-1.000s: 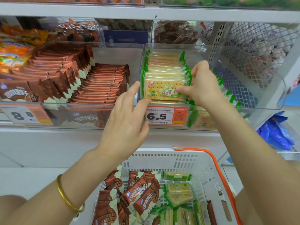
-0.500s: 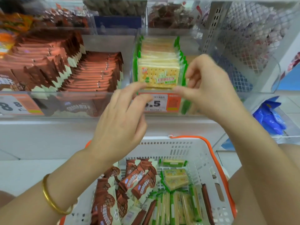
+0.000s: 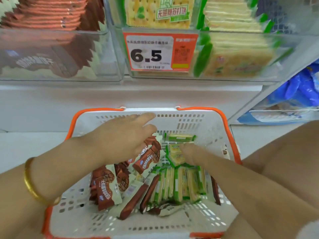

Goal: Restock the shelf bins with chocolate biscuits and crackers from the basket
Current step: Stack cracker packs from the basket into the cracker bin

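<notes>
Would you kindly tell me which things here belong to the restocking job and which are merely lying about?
Job: basket, chocolate biscuit packs, cracker packs, chocolate biscuit bin, cracker bin, left hand, right hand.
Lying about: blue packets, price tag.

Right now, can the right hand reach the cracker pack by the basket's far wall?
Probably yes. The right hand is in the basket, just short of that cracker pack, which lies uncovered. The left hand hovers aside, over the chocolate biscuits.

Retail shop: price tag (image 3: 160, 52) reading 6.5 on clear shelf bins (image 3: 241, 54) of packaged snacks, shopping basket (image 3: 198, 121) below.
</notes>
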Tool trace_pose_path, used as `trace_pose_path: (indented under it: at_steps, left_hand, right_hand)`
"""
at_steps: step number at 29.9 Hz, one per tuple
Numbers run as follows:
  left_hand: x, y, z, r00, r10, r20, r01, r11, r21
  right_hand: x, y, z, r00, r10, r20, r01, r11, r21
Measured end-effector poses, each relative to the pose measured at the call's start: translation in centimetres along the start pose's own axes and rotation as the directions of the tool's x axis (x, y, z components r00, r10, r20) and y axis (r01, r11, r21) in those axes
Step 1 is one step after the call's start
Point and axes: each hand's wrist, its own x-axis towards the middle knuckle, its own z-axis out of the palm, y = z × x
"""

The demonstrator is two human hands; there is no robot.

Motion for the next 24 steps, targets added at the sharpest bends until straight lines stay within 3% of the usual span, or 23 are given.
trace_pose_path:
  at_steps: [4,10,20,22,24]
  left_hand:
    - [0.3,0.0,0.5,0.999,0.003,0.038,-0.002,1.0,-0.015]
    - [0.4,-0.5,0.4,0.999,-0.017,0.033,0.018,0.998,-0.056]
    - [-0.4,-0.5,0.4,0.997,-0.066,0.048,0.07,0.993,-0.099]
    - [-0.2,-0.4,0.3,0.996,-0.074,0.05,0.079,0.993,-0.085]
    - [0.2,0.0,0.2,0.995,-0.083,0.053,0.086,0.994,-0.063]
  right_hand:
    - [1.1,0.0,1.7,1.0,-0.014,-0.013,0.012,0.989,-0.146]
    - [1.2,-0.5,2.1,0.992,0.031,-0.122,-0.045,0.992,-0.114]
    - [-0.9,-1.5,0.9,0.986,0.047,-0.159,-0.077,0.979,-0.188]
    - [-1.9,-2.8,-1.2,0.986,0.066,-0.152,-0.086,0.988,-0.129]
    - [-3.0,-3.9,-4.3,0.989,0.089,-0.115,-0.08,0.993,0.082]
